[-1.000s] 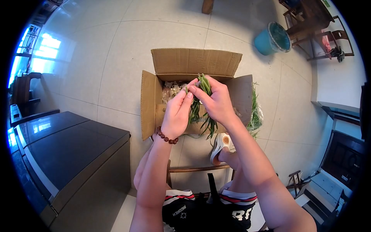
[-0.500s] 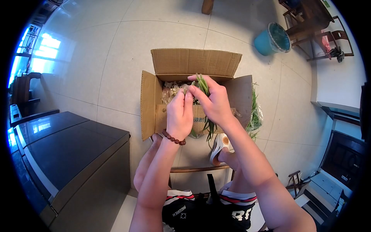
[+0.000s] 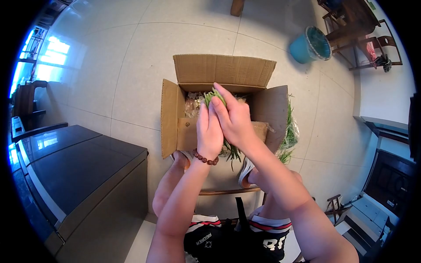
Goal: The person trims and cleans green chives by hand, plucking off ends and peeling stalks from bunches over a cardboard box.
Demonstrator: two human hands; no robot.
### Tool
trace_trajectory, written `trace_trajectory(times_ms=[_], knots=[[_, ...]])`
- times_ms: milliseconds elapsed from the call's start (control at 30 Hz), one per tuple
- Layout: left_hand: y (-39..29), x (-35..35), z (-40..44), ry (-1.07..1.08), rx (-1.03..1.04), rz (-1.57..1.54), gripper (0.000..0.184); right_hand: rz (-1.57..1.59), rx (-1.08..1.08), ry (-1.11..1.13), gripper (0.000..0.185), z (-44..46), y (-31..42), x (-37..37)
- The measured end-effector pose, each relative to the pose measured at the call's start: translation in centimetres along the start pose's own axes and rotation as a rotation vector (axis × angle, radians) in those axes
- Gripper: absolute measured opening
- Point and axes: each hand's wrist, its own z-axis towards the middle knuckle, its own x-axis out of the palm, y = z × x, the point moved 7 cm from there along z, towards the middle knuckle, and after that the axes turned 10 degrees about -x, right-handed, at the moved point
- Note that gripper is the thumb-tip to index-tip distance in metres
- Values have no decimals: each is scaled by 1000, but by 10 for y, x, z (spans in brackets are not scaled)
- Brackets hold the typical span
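Observation:
A bunch of chives [image 3: 213, 95] sits between my two hands, cut stem ends showing at the top and dark green leaves hanging out below. My right hand [image 3: 237, 120] wraps round it from the right, thumb along the stems. Against its left side presses my left hand [image 3: 209, 131], fingers together, a dark bead bracelet [image 3: 206, 159] on that wrist. Both hands are over an open cardboard box [image 3: 224, 70], which holds clear plastic and pale scraps [image 3: 193, 105]. My palms hide the middle of the bunch.
More chives lie in a clear plastic bag [image 3: 290, 131] on the floor, right of the box. A blue lined bucket [image 3: 302, 47] stands at the back right near wooden furniture [image 3: 351, 22]. A dark cabinet [image 3: 87, 175] is at the left. My feet flank the box's near side.
My left hand has shifted slightly right and up against the bunch, its fingers now straighter. The stem ends have tilted left, and my right hand has moved a little left.

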Motion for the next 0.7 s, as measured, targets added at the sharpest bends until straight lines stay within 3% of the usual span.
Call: trace_trajectory(times_ms=[67,167,333,433,567,700], knots=[[12,-4,-3,-72,-85,-82,32,22,66,25,45,-2,-3,4],[2,1,-8,14,-76,-70,31,65,59,70,54,-6,-9,8],[4,0,-6,68,-55,-126,30,132,181,309,84,-13,-6,20],[15,-14,-1,10,-66,-93,30,93,32,297,88,-13,1,20],[-11,-21,5,-193,-27,-48,34,90,-179,249,82,-7,-4,13],[-18,-32,9,-167,-161,-212,35,181,-175,242,60,1,15,1]])
